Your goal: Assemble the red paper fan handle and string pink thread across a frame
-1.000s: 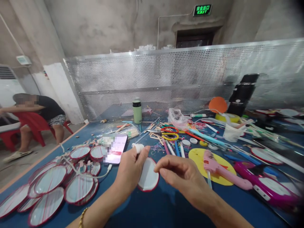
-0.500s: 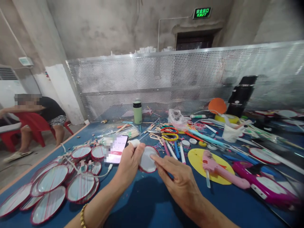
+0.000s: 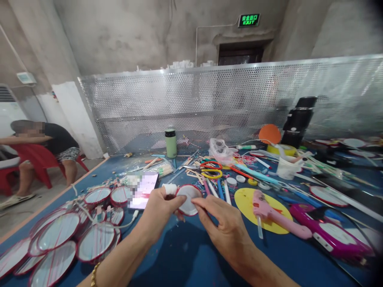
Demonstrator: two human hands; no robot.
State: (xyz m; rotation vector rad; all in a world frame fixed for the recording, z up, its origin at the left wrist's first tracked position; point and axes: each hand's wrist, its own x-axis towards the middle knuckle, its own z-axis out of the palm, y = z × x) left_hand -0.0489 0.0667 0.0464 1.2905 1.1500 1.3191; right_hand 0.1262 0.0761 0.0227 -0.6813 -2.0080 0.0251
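A small round white disc with a red rim (image 3: 189, 200) is between my two hands above the blue table. My left hand (image 3: 160, 209) grips its left edge, thumb on the face and fingers partly beneath; one finger has a white wrapping. My right hand (image 3: 223, 217) has its thumb and index finger pinched together at the disc's right side; whatever lies between those fingertips is too small to make out. Left of my hands, a lit phone (image 3: 145, 190) lies near several red-rimmed discs (image 3: 95, 241).
A pink glue gun (image 3: 273, 215) rests on a yellow disc (image 3: 243, 199), beside a magenta device (image 3: 332, 231). Scissors (image 3: 212, 173), markers, sticks and a green bottle (image 3: 171, 144) are farther back. A seated person (image 3: 56, 139) is at left, beyond the table.
My left thumb has moved onto the disc's face, and fingers now show beneath it. My right fingertips have drawn together. The view has shifted slightly.
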